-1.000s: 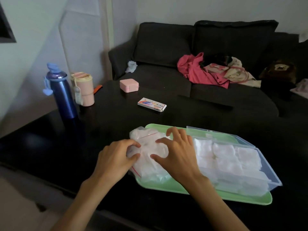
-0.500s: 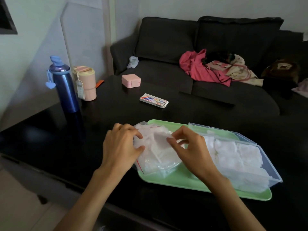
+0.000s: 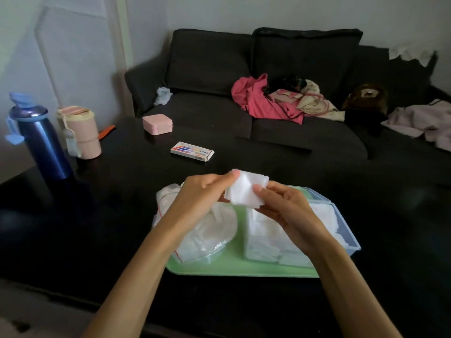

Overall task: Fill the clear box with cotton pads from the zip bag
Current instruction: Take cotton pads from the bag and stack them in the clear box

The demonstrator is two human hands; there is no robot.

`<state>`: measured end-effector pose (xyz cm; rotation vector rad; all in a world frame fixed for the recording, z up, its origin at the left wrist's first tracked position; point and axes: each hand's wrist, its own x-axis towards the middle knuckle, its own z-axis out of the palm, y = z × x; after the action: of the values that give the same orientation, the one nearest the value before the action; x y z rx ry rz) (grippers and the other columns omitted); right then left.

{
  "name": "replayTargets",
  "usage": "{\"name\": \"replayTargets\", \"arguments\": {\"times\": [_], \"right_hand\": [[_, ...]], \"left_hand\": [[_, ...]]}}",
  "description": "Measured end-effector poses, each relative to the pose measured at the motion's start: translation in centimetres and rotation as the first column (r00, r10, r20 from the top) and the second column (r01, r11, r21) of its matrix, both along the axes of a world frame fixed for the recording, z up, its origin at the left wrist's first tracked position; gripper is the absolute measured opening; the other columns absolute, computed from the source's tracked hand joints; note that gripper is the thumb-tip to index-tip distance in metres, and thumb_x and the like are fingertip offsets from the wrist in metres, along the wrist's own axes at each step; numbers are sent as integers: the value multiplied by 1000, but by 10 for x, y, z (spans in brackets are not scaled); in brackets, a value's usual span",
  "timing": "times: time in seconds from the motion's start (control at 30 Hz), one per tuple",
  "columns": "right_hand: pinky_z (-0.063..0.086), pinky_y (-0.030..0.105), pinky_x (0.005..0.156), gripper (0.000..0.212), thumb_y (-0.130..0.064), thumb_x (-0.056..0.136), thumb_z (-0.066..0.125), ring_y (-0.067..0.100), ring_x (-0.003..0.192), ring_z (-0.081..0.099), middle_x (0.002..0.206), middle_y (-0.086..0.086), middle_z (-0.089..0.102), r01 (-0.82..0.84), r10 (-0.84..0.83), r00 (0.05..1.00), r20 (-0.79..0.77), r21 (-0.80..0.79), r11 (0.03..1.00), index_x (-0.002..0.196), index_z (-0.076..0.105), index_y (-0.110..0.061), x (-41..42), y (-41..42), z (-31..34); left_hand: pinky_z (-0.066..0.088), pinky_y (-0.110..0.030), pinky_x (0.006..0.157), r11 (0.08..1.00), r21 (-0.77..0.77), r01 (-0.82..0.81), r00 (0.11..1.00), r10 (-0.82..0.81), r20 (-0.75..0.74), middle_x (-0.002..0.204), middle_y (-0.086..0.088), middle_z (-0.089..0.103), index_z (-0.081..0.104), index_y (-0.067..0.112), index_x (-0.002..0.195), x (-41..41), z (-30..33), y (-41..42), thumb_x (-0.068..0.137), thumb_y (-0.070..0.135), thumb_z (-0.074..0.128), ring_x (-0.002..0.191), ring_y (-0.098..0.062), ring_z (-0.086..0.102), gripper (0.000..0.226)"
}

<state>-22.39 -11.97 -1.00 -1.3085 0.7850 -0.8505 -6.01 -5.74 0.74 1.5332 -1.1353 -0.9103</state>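
Just above the centre of the frame, the left hand (image 3: 200,193) and right hand (image 3: 283,206) both pinch a small stack of cotton pads (image 3: 246,190) — soft, featherlight, likely to fan apart — over the zip bag (image 3: 207,232) and clear box (image 3: 341,230); holding it by opposite edges looks safest.

A single view is given, taken from a wide-angle camera worn on the person's head. The scene is looked at forward and downward, across the dark tabletop (image 3: 122,215) toward the sofa (image 3: 244,113) behind it. The green tray (image 3: 234,267) is taken as landmark: it is seen close, just below the frame's middle, from above and from its near edge. The two forearms are seen entering from the bottom edge toward the tray. The wall is caught beyond the tray, to its left. No second view is provided, so nothing is shared.
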Motion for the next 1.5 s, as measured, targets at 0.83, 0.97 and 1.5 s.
{"name": "replayTargets", "arguments": {"times": [0.83, 0.97, 1.5], "right_hand": [[40, 25, 58, 32, -24, 64, 83, 11, 76, 59, 68, -13, 58, -84, -510, 347, -787, -568, 819, 65, 51, -29, -130, -36, -11], [32, 24, 70, 28, -30, 65, 83, 9, 87, 41, 76, -17, 43, -186, -568, 236, -788, -610, 770, 72, 56, -33, -128, -38, -13], [36, 26, 73, 16, -28, 76, 76, 15, 113, 49, 117, -7, 58, 71, -647, 377, -662, -676, 733, 86, 66, -36, -108, -35, -1]], "left_hand": [[40, -26, 66, 987, 142, 81, 666, -160, 729, 84, 5, 71, 76, 28, 77, -143, -48, -90, 66, 45, 75, 84, -19, 61, 20], [33, -26, 75, 989, 61, 136, 575, -129, 808, 83, 9, 55, 62, 27, 70, -151, -50, -88, 64, 44, 80, 92, -14, 49, 26], [31, -24, 74, 964, -186, 192, 672, 9, 740, 96, 11, 55, 72, 35, 97, -105, -38, -64, 88, 36, 61, 97, -13, 44, 14]]}}
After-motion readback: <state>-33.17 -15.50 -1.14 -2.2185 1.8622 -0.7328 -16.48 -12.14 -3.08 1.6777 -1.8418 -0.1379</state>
